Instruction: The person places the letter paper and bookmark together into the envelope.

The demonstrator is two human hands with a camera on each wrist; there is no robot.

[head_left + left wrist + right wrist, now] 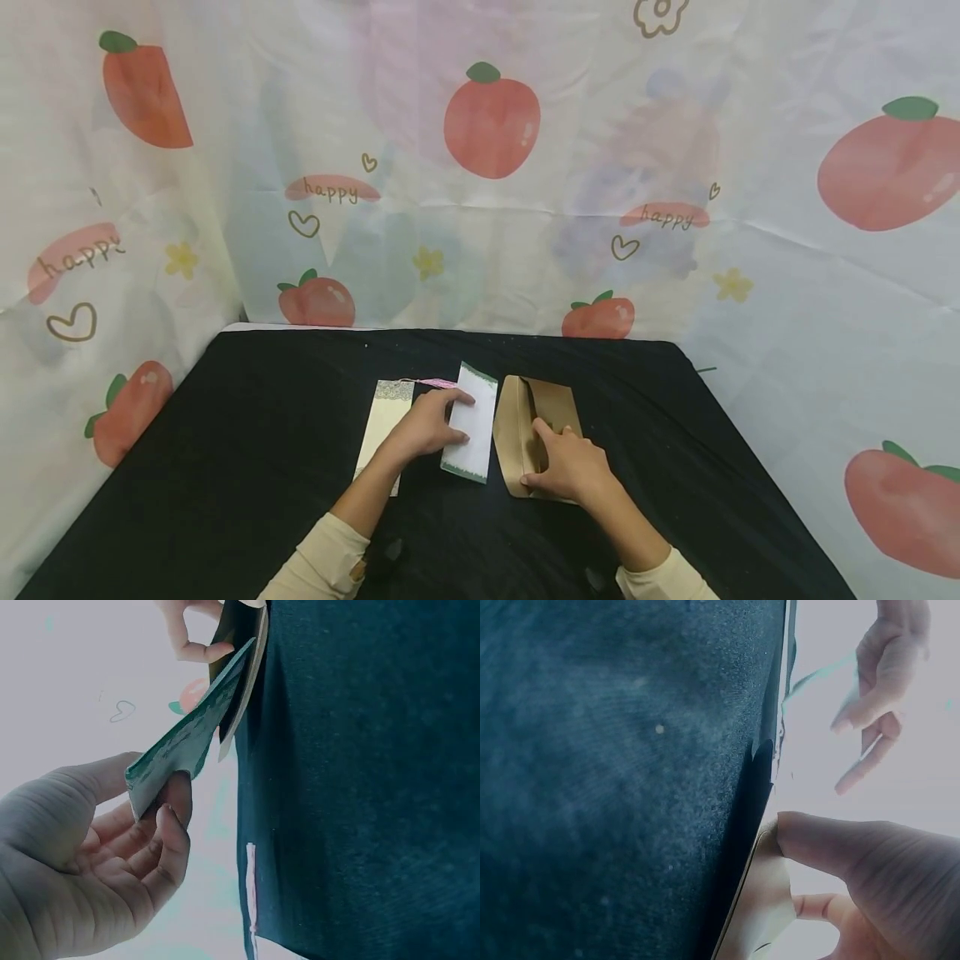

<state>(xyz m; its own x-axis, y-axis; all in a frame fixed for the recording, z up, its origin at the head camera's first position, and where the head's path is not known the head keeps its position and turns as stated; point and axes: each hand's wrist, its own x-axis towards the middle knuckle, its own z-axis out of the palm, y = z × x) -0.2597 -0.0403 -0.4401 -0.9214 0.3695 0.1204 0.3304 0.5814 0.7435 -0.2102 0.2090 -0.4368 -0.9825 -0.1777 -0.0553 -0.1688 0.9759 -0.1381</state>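
My left hand (427,423) pinches a white card (477,446) with green decorated ends between thumb and fingers. In the left wrist view the card (180,739) is tilted, its far end at the mouth of the envelope. That kraft-brown envelope (557,400) lies just right of the card with its flap folded out to the left. My right hand (576,467) holds the envelope at its opening, thumb near the lower edge and a finger at the mouth. A cream bookmark (372,433) lies partly under the left forearm, its pink tassel (437,383) reaching toward the card.
A black cloth (225,467) covers the table. Fabric walls (405,108) printed with fruit, hearts and "happy" stand behind it and on both sides. Light sleeves (322,554) cover both forearms above the wrists.
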